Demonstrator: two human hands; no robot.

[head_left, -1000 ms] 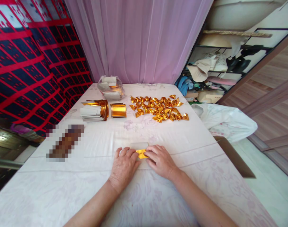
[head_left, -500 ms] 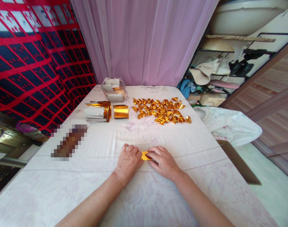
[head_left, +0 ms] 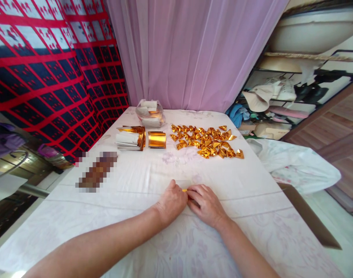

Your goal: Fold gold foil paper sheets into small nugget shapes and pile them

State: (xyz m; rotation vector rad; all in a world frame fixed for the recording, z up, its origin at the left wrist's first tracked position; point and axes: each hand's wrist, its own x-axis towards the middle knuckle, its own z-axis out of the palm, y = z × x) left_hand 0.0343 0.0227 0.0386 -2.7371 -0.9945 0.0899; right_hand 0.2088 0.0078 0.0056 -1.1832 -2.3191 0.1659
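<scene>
Close together near the middle of the table, my left hand [head_left: 173,200] and my right hand [head_left: 206,202] are both closed on one sheet of gold foil paper [head_left: 184,190]. Only a thin gold strip of it shows between the fingers, with a pale grey-white part [head_left: 182,183] lying flat just beyond them. My left fist covers most of the left side, its thumb side turned up. The right fingers are bent over the right end. How the sheet is folded underneath is hidden.
Folded gold foil pieces [head_left: 206,139] lie in rows at the back right. Left of them are a small stack of gold sheets [head_left: 157,140], a larger pile with white backs [head_left: 127,141] and a clear bag of papers [head_left: 150,120]. A pixelated brown patch [head_left: 97,173] is at left.
My left hand has rolled over into a fist and moved against the right hand, so less gold shows. The whole view has shifted slightly; the piles stay put.
</scene>
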